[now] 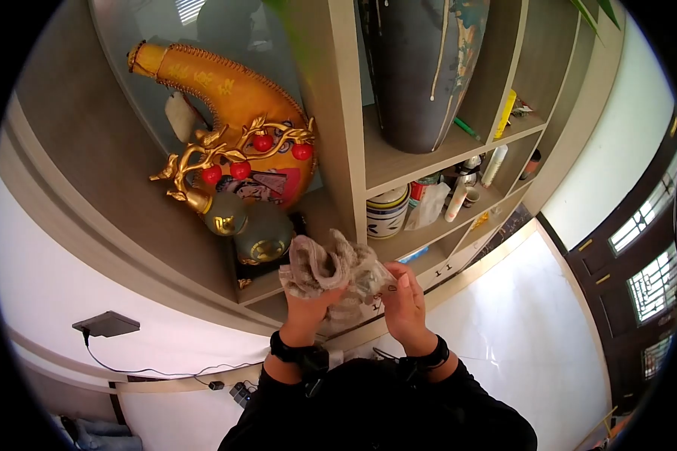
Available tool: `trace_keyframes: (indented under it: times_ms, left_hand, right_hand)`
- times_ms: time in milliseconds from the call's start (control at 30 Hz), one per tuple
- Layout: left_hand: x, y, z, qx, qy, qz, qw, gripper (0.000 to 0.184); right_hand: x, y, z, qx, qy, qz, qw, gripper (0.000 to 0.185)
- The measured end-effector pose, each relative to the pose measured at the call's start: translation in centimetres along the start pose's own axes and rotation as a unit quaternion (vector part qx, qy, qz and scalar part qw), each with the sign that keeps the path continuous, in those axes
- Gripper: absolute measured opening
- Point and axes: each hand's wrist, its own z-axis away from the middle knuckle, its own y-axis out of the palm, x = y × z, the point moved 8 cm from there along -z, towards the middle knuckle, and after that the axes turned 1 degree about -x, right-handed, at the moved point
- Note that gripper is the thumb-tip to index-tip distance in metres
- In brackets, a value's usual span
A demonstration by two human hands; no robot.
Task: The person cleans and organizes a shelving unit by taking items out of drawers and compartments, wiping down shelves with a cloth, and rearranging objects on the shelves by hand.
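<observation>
A brownish-grey, crumpled cloth (308, 264) is bunched in front of me, with a loop folded open at its top. My left hand (309, 310) is closed around it from below. My right hand (408, 307) is closed at the cloth's right side, its thumb and fingers pinching a pale, shiny edge that I cannot make out clearly. Just beyond the cloth, on the shelf, stands a grey gourd-shaped ornament (267, 229) with gold branches and red fruits (240, 170). Behind it leans a large orange horn-shaped decoration (226, 86) with a stitched edge.
A tall dark vase (417, 75) stands on the upper right shelf. Below are a white patterned jar (387, 213), a small cup (471, 197) and other small items. A black device (107, 324) with a cable is on the left. A dark door (636, 255) is at the right.
</observation>
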Motion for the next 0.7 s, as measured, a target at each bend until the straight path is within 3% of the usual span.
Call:
trace_keyframes:
  times_ms: [67,133,200,233,267,300,333,367,433,533,633,667,700]
  left_hand:
    - [0.0,0.3,-0.6,0.030,0.031,-0.086,0.995,0.041]
    - [-0.1,1.2,-0.8,0.034,0.022,-0.071,0.997,0.037]
    - [-1.4,1.4,-1.0,0.011,0.059,-0.033,0.998,0.035]
    - [-0.3,0.7,-0.9,-0.026,-0.027,-0.015,0.999,0.034]
    - [0.2,0.3,-0.8,-0.025,-0.026,-0.016,0.999,0.034]
    - [-0.5,0.8,-0.7,0.028,0.104,-0.229,0.968,0.035]
    - [-0.4,1.2,-0.3,0.059,0.162,-0.331,0.928,0.035]
    - [-0.3,1.6,0.3,0.078,0.226,-0.423,0.874,0.035]
    - [-0.3,2.0,0.9,0.096,0.320,-0.596,0.731,0.038]
    - [-3.8,3.0,1.1,0.050,0.334,-0.459,0.822,0.035]
    - [-3.2,1.5,0.4,0.007,0.266,-0.374,0.889,0.034]
    - [-3.3,2.0,0.8,0.018,0.309,-0.443,0.841,0.035]
    - [-3.3,2.4,1.1,0.023,0.328,-0.477,0.815,0.035]
  right_hand:
    - [0.6,0.4,0.1,0.010,-0.026,0.034,0.999,0.032]
    - [0.5,-0.3,0.4,-0.024,-0.054,0.183,0.981,0.032]
    - [2.0,0.4,-0.3,-0.004,-0.051,0.188,0.981,0.031]
    - [2.6,1.0,-0.6,0.017,-0.047,0.195,0.980,0.029]
    - [2.7,1.3,-0.5,0.018,-0.047,0.194,0.980,0.029]
    - [3.2,1.4,-0.4,-0.001,-0.075,0.226,0.971,0.028]
    - [3.6,1.6,-0.2,-0.020,-0.101,0.259,0.960,0.026]
    - [5.0,2.5,0.0,-0.027,-0.187,0.308,0.932,0.023]
    - [5.3,2.1,-0.4,-0.018,-0.177,0.315,0.932,0.021]
    - [5.6,1.7,-0.1,0.021,-0.171,0.331,0.928,0.020]
    - [6.3,2.7,0.2,0.077,-0.189,0.327,0.923,0.022]
    - [6.5,3.2,0.3,0.099,-0.197,0.312,0.924,0.024]
    - [5.8,2.5,-0.3,0.078,-0.135,0.292,0.944,0.022]
